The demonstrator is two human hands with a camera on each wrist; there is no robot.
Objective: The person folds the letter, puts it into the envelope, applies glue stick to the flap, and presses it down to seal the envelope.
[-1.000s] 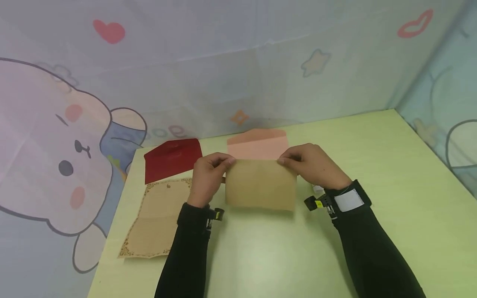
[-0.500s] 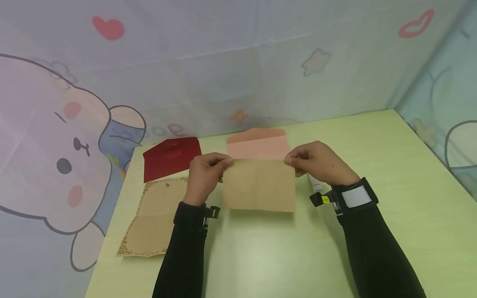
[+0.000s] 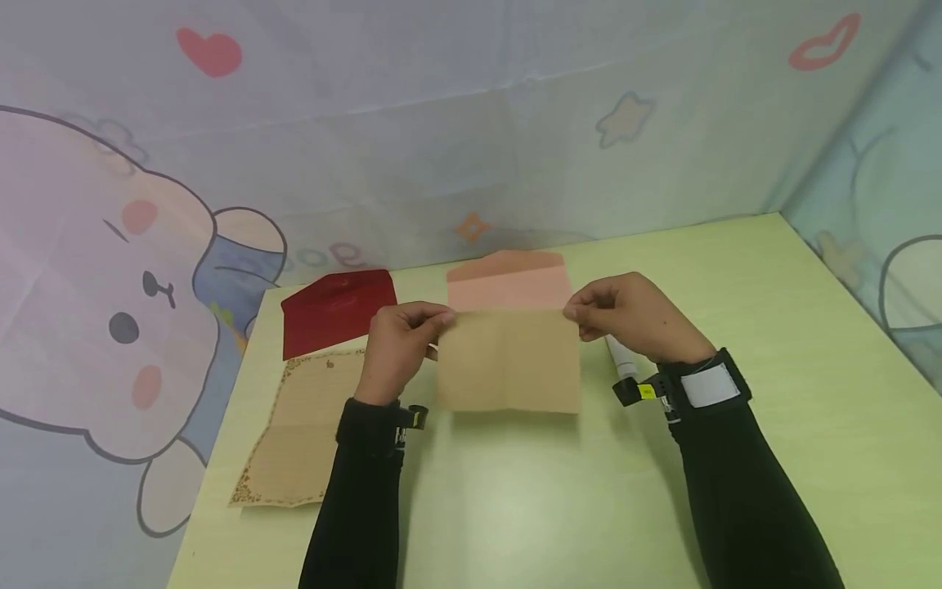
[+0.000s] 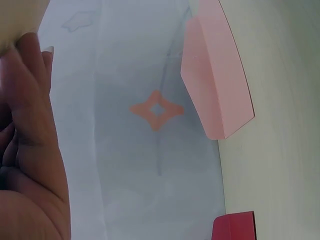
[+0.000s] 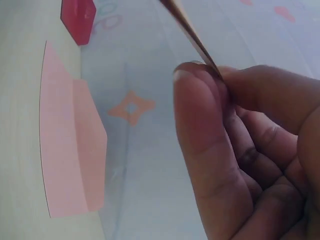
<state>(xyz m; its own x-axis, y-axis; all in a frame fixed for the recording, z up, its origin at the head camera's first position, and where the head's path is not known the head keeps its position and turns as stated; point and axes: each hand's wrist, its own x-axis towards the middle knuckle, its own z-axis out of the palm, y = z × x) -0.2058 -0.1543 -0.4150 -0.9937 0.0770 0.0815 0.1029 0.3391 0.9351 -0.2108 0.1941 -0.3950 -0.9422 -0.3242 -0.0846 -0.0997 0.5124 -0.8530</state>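
Note:
Both hands hold up a folded tan sheet of paper above the table in the head view. The left hand pinches its upper left corner between thumb and fingers. At the upper right corner the right hand pinches it the same way. In the right wrist view the paper appears edge-on between thumb and forefinger. A pink envelope, flap up, lies behind the sheet, its lower part hidden. Left of the left hand rests a bordered tan letter sheet, partly covered by the forearm.
A red envelope lies at the back left of the table. Partly under the right hand is a white tube, perhaps glue. A printed cloth hangs along the back edge.
The right hand has shifted slightly right to the sheet's corner, and the left slightly left. A fold line down the sheet's middle shows more clearly. The white tube has come into view.

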